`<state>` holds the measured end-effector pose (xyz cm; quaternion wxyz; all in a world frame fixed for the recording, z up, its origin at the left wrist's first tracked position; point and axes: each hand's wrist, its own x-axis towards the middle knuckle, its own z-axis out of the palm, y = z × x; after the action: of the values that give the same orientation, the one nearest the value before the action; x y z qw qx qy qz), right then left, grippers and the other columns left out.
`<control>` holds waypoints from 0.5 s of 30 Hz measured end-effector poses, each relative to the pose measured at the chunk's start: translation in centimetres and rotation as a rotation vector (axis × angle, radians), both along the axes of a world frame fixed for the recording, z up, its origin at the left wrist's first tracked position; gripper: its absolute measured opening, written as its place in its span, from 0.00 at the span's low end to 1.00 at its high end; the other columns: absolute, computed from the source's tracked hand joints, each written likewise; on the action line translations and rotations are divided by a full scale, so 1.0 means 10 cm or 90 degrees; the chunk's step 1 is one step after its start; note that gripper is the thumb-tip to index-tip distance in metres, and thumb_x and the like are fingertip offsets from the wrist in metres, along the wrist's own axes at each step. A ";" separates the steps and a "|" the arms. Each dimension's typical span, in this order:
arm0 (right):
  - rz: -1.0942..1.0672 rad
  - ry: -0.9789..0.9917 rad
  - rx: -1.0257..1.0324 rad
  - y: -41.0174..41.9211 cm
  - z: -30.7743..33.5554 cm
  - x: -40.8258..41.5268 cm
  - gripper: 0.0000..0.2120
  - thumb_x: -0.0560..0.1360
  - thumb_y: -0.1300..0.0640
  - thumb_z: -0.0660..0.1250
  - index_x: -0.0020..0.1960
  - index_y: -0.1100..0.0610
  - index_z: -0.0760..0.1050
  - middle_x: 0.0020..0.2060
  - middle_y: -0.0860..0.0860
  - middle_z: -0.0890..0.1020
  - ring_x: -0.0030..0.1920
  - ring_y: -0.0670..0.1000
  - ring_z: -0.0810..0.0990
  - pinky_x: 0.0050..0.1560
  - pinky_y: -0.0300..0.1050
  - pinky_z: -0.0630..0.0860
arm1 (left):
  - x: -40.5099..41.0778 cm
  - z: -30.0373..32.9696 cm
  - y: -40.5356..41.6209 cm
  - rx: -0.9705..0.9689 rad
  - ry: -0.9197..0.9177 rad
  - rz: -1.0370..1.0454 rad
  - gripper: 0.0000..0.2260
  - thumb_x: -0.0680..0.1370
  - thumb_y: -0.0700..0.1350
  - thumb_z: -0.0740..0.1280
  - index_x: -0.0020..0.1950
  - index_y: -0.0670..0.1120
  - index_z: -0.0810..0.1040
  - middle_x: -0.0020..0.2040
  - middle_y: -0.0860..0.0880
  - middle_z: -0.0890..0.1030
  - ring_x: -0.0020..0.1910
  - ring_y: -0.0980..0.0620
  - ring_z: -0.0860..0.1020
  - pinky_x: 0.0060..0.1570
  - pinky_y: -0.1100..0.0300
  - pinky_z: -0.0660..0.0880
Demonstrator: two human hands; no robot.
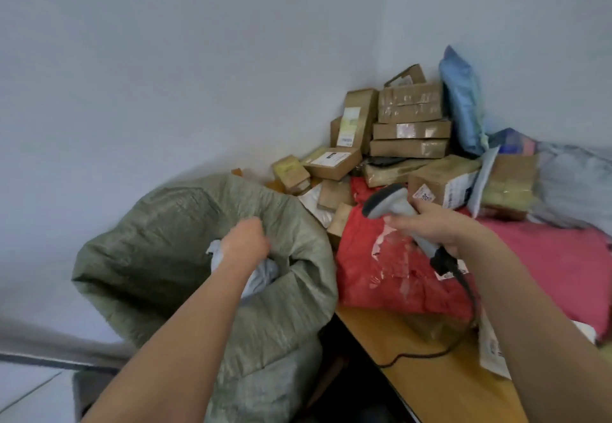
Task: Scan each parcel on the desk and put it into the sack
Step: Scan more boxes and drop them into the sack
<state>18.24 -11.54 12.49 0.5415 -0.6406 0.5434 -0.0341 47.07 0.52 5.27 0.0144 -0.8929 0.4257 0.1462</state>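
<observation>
A grey-green woven sack (185, 223) stands open on the floor to the left of the desk (420, 366). My left hand (246, 240) is at the sack's mouth, fingers curled round a pale grey parcel bag (261, 276) that lies partly inside. My right hand (433, 227) grips a grey handheld scanner (390, 205) above a red plastic parcel (384, 270) on the desk. The scanner's black cable (440, 349) trails over the desk top. Brown cardboard parcels (410, 124) are stacked in the far corner.
A blue bag parcel (463, 104) leans on the wall behind the boxes. A pink soft parcel (556, 267) and grey bags (576, 184) lie at the right. White walls close the corner. The floor (33, 392) shows at bottom left.
</observation>
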 end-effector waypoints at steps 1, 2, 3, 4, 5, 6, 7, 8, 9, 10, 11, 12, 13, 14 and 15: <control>-0.024 -0.010 -0.017 -0.02 0.06 -0.14 0.39 0.75 0.43 0.71 0.77 0.58 0.59 0.61 0.56 0.78 0.51 0.50 0.83 0.46 0.44 0.81 | -0.22 0.01 -0.17 -0.026 0.023 -0.066 0.10 0.79 0.43 0.61 0.59 0.42 0.75 0.58 0.43 0.76 0.53 0.43 0.77 0.47 0.53 0.73; -0.055 -0.013 -0.024 -0.04 0.11 -0.28 0.38 0.74 0.42 0.71 0.77 0.57 0.60 0.63 0.56 0.77 0.54 0.54 0.82 0.50 0.47 0.81 | -0.44 0.00 -0.32 -0.047 0.053 -0.130 0.11 0.79 0.44 0.61 0.59 0.43 0.75 0.58 0.44 0.76 0.55 0.43 0.76 0.49 0.52 0.74; -0.088 -0.021 -0.031 -0.04 0.15 -0.43 0.33 0.75 0.43 0.70 0.73 0.56 0.63 0.60 0.56 0.79 0.51 0.54 0.82 0.46 0.44 0.81 | -0.65 -0.04 -0.44 -0.065 0.097 -0.186 0.11 0.79 0.45 0.62 0.59 0.42 0.75 0.57 0.44 0.76 0.56 0.43 0.76 0.51 0.52 0.75; -0.126 -0.042 -0.036 -0.01 0.22 -0.56 0.26 0.77 0.46 0.69 0.68 0.55 0.66 0.53 0.55 0.80 0.44 0.52 0.81 0.37 0.39 0.80 | -0.85 -0.09 -0.55 -0.078 0.141 -0.231 0.11 0.78 0.46 0.63 0.57 0.42 0.75 0.56 0.43 0.77 0.56 0.43 0.76 0.51 0.52 0.75; -0.170 -0.078 -0.039 0.01 0.26 -0.69 0.20 0.78 0.50 0.69 0.65 0.56 0.67 0.48 0.54 0.80 0.36 0.50 0.79 0.29 0.37 0.77 | -1.05 -0.15 -0.63 -0.080 0.177 -0.272 0.11 0.78 0.47 0.65 0.56 0.42 0.76 0.55 0.43 0.77 0.56 0.42 0.77 0.52 0.52 0.75; -0.210 -0.107 -0.040 0.02 0.27 -0.83 0.18 0.78 0.53 0.69 0.64 0.59 0.68 0.45 0.55 0.81 0.32 0.50 0.77 0.26 0.38 0.74 | -1.25 -0.20 -0.71 -0.069 0.205 -0.315 0.12 0.77 0.48 0.66 0.56 0.42 0.76 0.55 0.43 0.78 0.57 0.42 0.76 0.53 0.52 0.74; -0.245 -0.130 -0.037 0.02 0.26 -0.97 0.18 0.78 0.55 0.69 0.63 0.61 0.69 0.45 0.58 0.81 0.30 0.50 0.76 0.26 0.41 0.73 | -1.43 -0.22 -0.76 -0.054 0.225 -0.355 0.15 0.77 0.49 0.68 0.59 0.42 0.76 0.57 0.42 0.77 0.58 0.42 0.76 0.55 0.53 0.73; -0.271 -0.141 -0.031 0.04 0.26 -1.11 0.17 0.78 0.56 0.68 0.64 0.61 0.69 0.45 0.59 0.81 0.29 0.50 0.76 0.28 0.42 0.72 | -1.60 -0.26 -0.81 -0.032 0.243 -0.380 0.19 0.76 0.49 0.69 0.64 0.43 0.74 0.60 0.42 0.76 0.61 0.42 0.74 0.58 0.53 0.72; -0.290 -0.144 -0.034 0.05 0.27 -1.24 0.16 0.79 0.57 0.68 0.63 0.61 0.70 0.45 0.59 0.81 0.29 0.50 0.76 0.29 0.43 0.72 | -1.74 -0.27 -0.85 -0.017 0.263 -0.393 0.24 0.76 0.49 0.70 0.69 0.44 0.71 0.63 0.42 0.75 0.62 0.43 0.73 0.60 0.55 0.70; -0.309 -0.150 -0.040 0.07 0.28 -1.36 0.14 0.79 0.57 0.67 0.62 0.60 0.70 0.44 0.58 0.81 0.29 0.50 0.76 0.29 0.43 0.72 | -1.86 -0.30 -0.90 -0.004 0.285 -0.396 0.27 0.75 0.49 0.71 0.72 0.46 0.68 0.65 0.43 0.74 0.64 0.44 0.73 0.60 0.57 0.69; -0.327 -0.158 -0.043 0.09 0.29 -1.48 0.14 0.80 0.57 0.66 0.62 0.60 0.71 0.44 0.58 0.81 0.29 0.50 0.77 0.29 0.43 0.73 | -1.96 -0.33 -0.95 -0.002 0.300 -0.398 0.30 0.75 0.49 0.71 0.74 0.47 0.65 0.67 0.44 0.72 0.66 0.44 0.72 0.61 0.58 0.69; -0.344 -0.176 -0.049 0.09 0.30 -1.60 0.14 0.80 0.56 0.66 0.62 0.61 0.71 0.45 0.57 0.80 0.29 0.50 0.77 0.27 0.42 0.74 | -2.04 -0.34 -1.01 0.001 0.302 -0.390 0.32 0.75 0.50 0.71 0.76 0.47 0.62 0.71 0.43 0.68 0.68 0.44 0.70 0.62 0.58 0.69; -0.357 -0.196 -0.054 0.09 0.31 -1.71 0.14 0.80 0.55 0.66 0.62 0.61 0.71 0.46 0.57 0.79 0.28 0.49 0.78 0.26 0.41 0.74 | -2.12 -0.35 -1.09 -0.004 0.298 -0.379 0.34 0.75 0.51 0.70 0.77 0.47 0.59 0.74 0.42 0.63 0.69 0.43 0.69 0.64 0.56 0.68; -0.366 -0.212 -0.059 0.10 0.33 -1.81 0.14 0.80 0.55 0.66 0.62 0.61 0.71 0.47 0.58 0.79 0.28 0.49 0.79 0.25 0.41 0.75 | -2.19 -0.32 -1.15 -0.014 0.296 -0.363 0.35 0.76 0.51 0.70 0.77 0.46 0.57 0.75 0.40 0.60 0.70 0.42 0.67 0.64 0.55 0.68; -0.373 -0.221 -0.066 0.10 0.35 -1.91 0.14 0.80 0.54 0.66 0.61 0.61 0.72 0.48 0.58 0.78 0.27 0.48 0.80 0.25 0.40 0.75 | -2.26 -0.28 -1.22 -0.034 0.297 -0.345 0.35 0.77 0.51 0.69 0.78 0.45 0.55 0.75 0.39 0.59 0.70 0.42 0.66 0.63 0.55 0.68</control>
<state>-0.88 -10.54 16.01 0.5599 -0.4687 0.6015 -0.3241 24.50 -11.70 2.46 -0.0679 -0.6901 0.6427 0.3257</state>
